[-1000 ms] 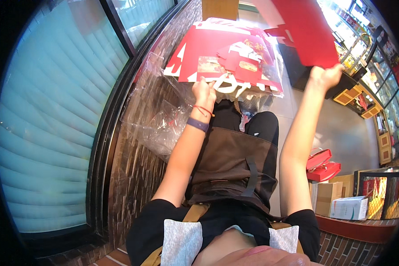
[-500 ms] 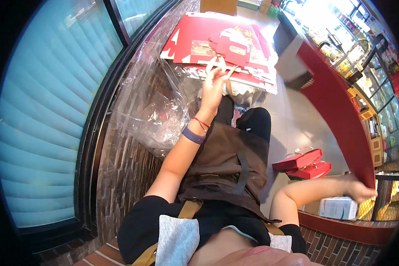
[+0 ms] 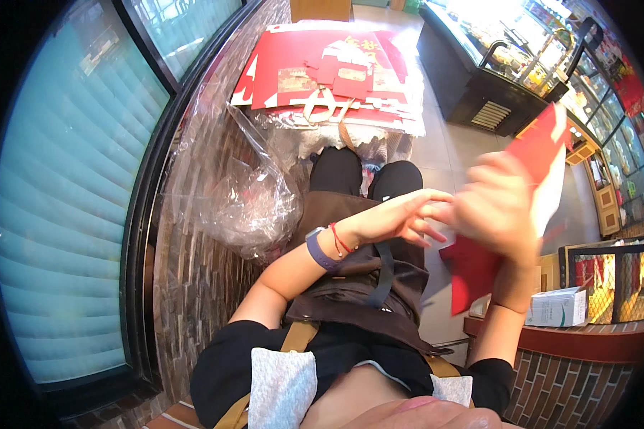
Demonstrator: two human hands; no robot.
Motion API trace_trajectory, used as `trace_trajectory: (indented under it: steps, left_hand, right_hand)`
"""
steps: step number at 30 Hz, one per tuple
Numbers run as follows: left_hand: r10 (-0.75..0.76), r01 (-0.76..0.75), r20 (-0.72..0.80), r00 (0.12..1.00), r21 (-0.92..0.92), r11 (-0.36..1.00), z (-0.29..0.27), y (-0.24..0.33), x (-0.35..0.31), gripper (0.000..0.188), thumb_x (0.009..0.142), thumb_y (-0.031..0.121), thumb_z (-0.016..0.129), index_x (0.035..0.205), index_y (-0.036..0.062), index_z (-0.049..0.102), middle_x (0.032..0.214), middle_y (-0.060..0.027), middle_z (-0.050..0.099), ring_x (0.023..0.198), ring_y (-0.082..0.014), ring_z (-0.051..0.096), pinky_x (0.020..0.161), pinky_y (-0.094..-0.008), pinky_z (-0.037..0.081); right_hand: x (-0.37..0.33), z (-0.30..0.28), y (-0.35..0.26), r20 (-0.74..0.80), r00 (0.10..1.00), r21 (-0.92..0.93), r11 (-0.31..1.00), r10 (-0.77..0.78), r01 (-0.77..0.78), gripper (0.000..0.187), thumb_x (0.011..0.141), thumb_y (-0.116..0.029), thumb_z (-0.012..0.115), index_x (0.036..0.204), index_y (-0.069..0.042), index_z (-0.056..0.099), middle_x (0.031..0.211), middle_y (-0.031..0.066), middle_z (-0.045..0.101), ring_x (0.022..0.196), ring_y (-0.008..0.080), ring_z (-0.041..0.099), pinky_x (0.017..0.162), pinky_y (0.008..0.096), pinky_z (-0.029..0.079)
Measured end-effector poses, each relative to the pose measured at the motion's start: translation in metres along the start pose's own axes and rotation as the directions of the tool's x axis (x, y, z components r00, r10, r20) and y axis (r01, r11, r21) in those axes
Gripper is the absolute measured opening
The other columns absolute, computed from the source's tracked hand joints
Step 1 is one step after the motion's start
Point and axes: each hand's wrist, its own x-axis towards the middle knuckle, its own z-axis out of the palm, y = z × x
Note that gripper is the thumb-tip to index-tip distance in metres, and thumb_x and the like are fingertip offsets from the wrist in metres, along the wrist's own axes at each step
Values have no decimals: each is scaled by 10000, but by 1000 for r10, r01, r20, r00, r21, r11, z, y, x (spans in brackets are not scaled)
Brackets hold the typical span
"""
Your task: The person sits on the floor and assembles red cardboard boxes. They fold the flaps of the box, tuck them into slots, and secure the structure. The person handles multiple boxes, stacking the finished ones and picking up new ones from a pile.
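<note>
My right hand (image 3: 497, 207), blurred by motion, is closed on a large red cardboard sheet (image 3: 540, 146), white on part of its face. The sheet stands up tilted at my right; its lower part shows below the hand. My left hand (image 3: 404, 218) is over my lap with its fingers apart. Its fingertips come close to the right hand; whether they touch cannot be made out. Beyond my knees lies a stack of red and white cardboard sheets (image 3: 265, 64), topped by cut red pieces (image 3: 352, 77), a pale ribbon loop (image 3: 320, 109) and a brown ribbon (image 3: 345, 127).
Clear plastic wrapping (image 3: 254, 207) bulges at my left beside the brick wall (image 3: 186, 222) and blue-lit window (image 3: 71, 236). A dark counter (image 3: 472, 93) stands at the far right. Nearer, a white box (image 3: 557, 307) sits on a brick ledge (image 3: 579, 350).
My left hand has left the stack and come back toward the right hand. My right hand has swung inward and up with the red cardboard sheet, which now covers the red boxes on the right.
</note>
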Motion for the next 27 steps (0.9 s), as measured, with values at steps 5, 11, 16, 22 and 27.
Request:
trace_trajectory:
  steps: [5, 11, 16, 22, 27]
  left_hand:
    - [71, -38, -325, 943, 109, 993, -36, 1, 3, 385, 984, 198, 614, 1302, -12, 560, 1190, -76, 654, 1081, -146, 631, 912, -296, 521]
    - [412, -203, -590, 694, 389, 899, -72, -12, -26, 297, 979, 70, 602, 1262, -13, 576, 1172, -64, 658, 1031, -126, 627, 887, -285, 525]
    - [515, -290, -678, 525, 426, 857, -131, -29, -51, 263, 982, 63, 606, 1232, -13, 578, 1160, -60, 665, 1021, -124, 621, 891, -281, 509]
    - [715, -21, -673, 189, 725, 689, -194, -45, -83, 419, 936, 114, 677, 1289, -16, 491, 1220, -141, 609, 1085, -189, 592, 928, -325, 485]
    - [914, 497, -375, 154, 829, 256, -142, -50, -71, 719, 815, 220, 792, 1370, 1, 392, 1446, -252, 351, 1386, -381, 319, 1123, -499, 292]
  right_hand:
    - [4, 102, -64, 267, 914, -80, 938, -305, 336, 166, 561, -231, 601, 583, -86, 524, 558, 38, 526, 660, 216, 554, 699, 352, 436]
    - [-6, 146, -113, 247, 944, -97, 975, 218, -200, 178, 735, -200, 649, 846, -81, 576, 737, 33, 548, 699, 206, 542, 687, 343, 432]
    - [-13, 150, -148, 512, 775, 147, 851, 370, -504, 503, 847, -410, 687, 1231, -108, 568, 1355, 130, 518, 1242, 361, 497, 989, 596, 408]
    - [-61, 167, -161, 630, 734, 581, 472, 255, -663, 780, 906, -485, 649, 1474, -28, 372, 1548, 255, 303, 1444, 444, 270, 1169, 568, 242]
    - [-88, 189, -121, 592, 543, 488, 271, 596, -830, 637, 934, -297, 651, 1407, 59, 416, 1480, 309, 377, 1350, 429, 425, 1110, 426, 377]
